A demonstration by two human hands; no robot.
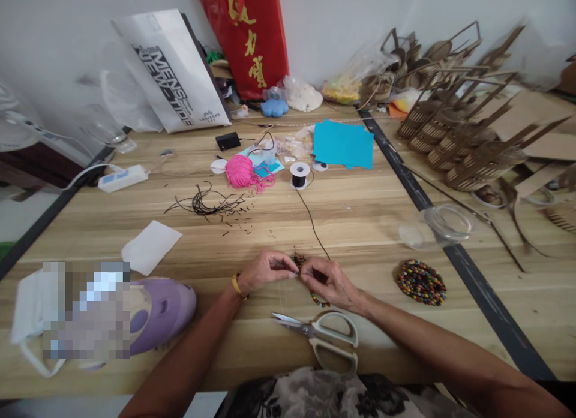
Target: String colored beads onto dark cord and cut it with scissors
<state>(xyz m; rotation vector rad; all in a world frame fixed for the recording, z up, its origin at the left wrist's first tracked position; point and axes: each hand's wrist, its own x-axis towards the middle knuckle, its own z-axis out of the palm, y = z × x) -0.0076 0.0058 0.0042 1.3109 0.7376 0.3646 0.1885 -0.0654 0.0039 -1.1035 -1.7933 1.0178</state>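
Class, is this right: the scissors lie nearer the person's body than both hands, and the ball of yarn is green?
Only the colour is wrong: in the head view the ball of yarn is pink. The scissors lie nearer the person's body than the left hand and right hand.

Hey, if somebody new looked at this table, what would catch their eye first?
Probably the tall red bag with gold characters, standing at the back of the table. Next would come the ball of hot-pink yarn and the bright blue sheets, left and right of the spool of black cord. Front and centre, the left hand and right hand pinch at a small string of beads.
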